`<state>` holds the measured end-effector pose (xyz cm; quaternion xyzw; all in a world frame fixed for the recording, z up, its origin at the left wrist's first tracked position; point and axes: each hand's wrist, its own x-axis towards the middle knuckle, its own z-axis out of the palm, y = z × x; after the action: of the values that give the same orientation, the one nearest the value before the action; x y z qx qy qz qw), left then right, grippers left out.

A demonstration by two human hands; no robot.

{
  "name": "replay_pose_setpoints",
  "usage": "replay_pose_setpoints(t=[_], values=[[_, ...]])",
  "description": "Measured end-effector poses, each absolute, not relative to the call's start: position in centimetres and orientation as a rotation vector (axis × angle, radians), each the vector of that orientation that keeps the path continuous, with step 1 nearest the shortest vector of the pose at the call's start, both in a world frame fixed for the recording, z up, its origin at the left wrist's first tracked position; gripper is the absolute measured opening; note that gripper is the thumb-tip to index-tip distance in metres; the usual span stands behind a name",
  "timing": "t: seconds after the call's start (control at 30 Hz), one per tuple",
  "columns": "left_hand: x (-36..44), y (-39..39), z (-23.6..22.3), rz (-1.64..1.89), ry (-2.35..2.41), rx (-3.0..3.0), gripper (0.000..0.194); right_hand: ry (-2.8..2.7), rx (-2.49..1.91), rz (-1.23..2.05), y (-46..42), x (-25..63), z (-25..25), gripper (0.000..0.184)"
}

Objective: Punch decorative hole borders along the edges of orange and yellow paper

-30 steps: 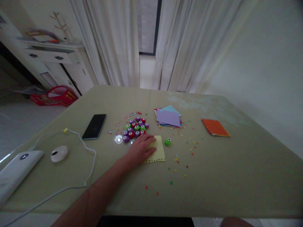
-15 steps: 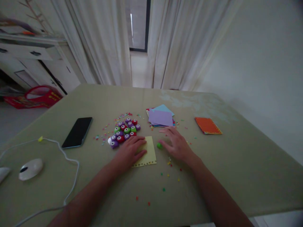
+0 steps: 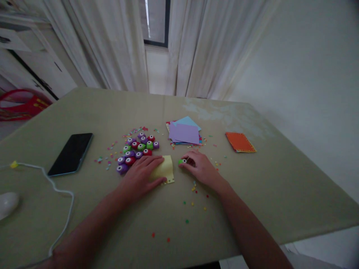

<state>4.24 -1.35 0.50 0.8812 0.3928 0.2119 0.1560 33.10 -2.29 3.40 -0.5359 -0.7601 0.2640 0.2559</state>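
My left hand (image 3: 139, 176) lies flat with fingers stretched out on a yellow paper sheet (image 3: 165, 170), pressing it to the table (image 3: 280, 194). My right hand (image 3: 200, 168) curls its fingers round a small green paper punch (image 3: 182, 161) just right of the sheet. A cluster of purple, red and green punches (image 3: 136, 150) sits just beyond my left hand.
A stack of coloured paper (image 3: 184, 133) lies behind the hands, an orange sheet (image 3: 240, 142) to the right. A black phone (image 3: 71, 153), a white cable (image 3: 53, 186) and a white mouse (image 3: 7, 204) lie at the left. Tiny paper bits (image 3: 193, 190) are scattered around.
My right hand came into view, reached the green punch and closed its fingers on it. My left hand stayed on the yellow sheet. The view shifted, so everything sits further left.
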Motion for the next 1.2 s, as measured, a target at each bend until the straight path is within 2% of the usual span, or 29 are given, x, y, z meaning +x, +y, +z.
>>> replay_pose_setpoints(t=[0.23,0.33,0.5,0.53,0.63,0.73,0.9,1.07,1.2], values=[[4.2,-1.2,0.2,0.654,1.153,2.502,0.056,-2.059,-1.428,0.78,-2.4,33.5,3.3,0.018],[4.1,-1.3,0.5,0.654,1.122,2.506,0.054,-2.085,-1.467,0.745,-2.5,33.3,3.4,0.034],[3.4,-1.3,1.1,0.57,1.057,2.508,0.056,-2.169,-1.33,0.893,-2.9,33.4,4.4,0.054],[3.3,-1.3,1.1,0.542,1.037,2.513,0.056,-2.204,-1.263,0.91,-3.0,33.4,4.5,0.054],[2.9,-1.3,1.0,0.485,0.984,2.517,0.06,-2.285,-1.13,0.924,-2.9,33.4,4.6,0.036],[2.9,-1.2,0.8,0.471,0.994,2.52,0.063,-2.301,-1.213,0.864,-2.9,33.3,4.5,0.024],[3.1,-1.1,0.4,0.499,1.018,2.537,0.062,-2.3,-1.389,0.773,-2.9,33.2,4.5,0.024],[3.4,-1.0,0.5,0.531,1.041,2.509,0.056,-2.261,-1.4,0.834,-3.1,33.2,4.6,0.015],[3.4,-1.0,0.6,0.532,1.049,2.508,0.054,-2.134,-1.462,0.9,-3.2,33.1,4.3,0.016]])
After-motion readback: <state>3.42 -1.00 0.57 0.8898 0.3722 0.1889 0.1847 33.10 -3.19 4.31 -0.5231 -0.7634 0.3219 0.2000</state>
